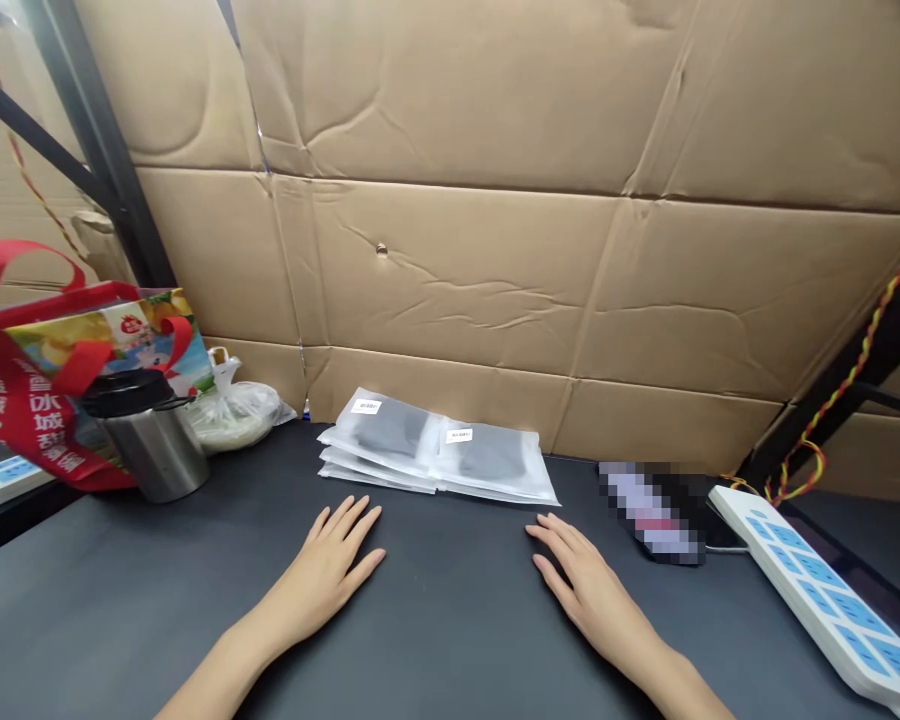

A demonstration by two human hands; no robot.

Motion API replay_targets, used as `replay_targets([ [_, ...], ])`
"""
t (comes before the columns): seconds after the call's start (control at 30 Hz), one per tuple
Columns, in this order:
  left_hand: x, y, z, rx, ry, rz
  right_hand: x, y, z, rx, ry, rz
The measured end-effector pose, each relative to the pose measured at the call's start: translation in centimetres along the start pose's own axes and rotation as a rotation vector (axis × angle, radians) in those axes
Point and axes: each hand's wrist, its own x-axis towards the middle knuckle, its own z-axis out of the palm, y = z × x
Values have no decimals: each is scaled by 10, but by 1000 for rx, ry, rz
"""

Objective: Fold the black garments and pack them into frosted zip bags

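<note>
My left hand (335, 560) lies palm down on the dark tabletop (450, 620), fingers outstretched and thumb apart. On the right, my right hand (581, 578) rests the same way, its fingers pointing up and inward. Neither holds anything. Just beyond the fingertips lie two side-by-side stacks of frosted plastic packets, a left stack (390, 440) and a right stack (495, 462), each with a white barcode label on top and something dark inside. Both hands are apart from the packets.
At left stand a steel cup (161, 445) with a black lid, a red printed bag (37, 400) and a tied clear plastic bag (236, 415). A pixelated item (652, 515) and a white power strip (825, 590) lie at right. Cardboard (450, 270) walls the back.
</note>
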Motion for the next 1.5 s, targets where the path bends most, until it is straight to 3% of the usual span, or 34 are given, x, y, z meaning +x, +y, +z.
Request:
replay_targets([
  [1.03, -1, -4, 7, -28, 69, 18, 0, 0, 1, 20, 0, 1],
  [1.23, -1, 0, 1, -120, 13, -28, 0, 2, 3, 83, 23, 7],
  [1.37, -1, 9, -11, -386, -34, -117, 1, -6, -3, 354, 42, 73],
  [1.5, 3, 13, -28, -1104, -24, -312, 6, -18, -15, 1134, 100, 262],
])
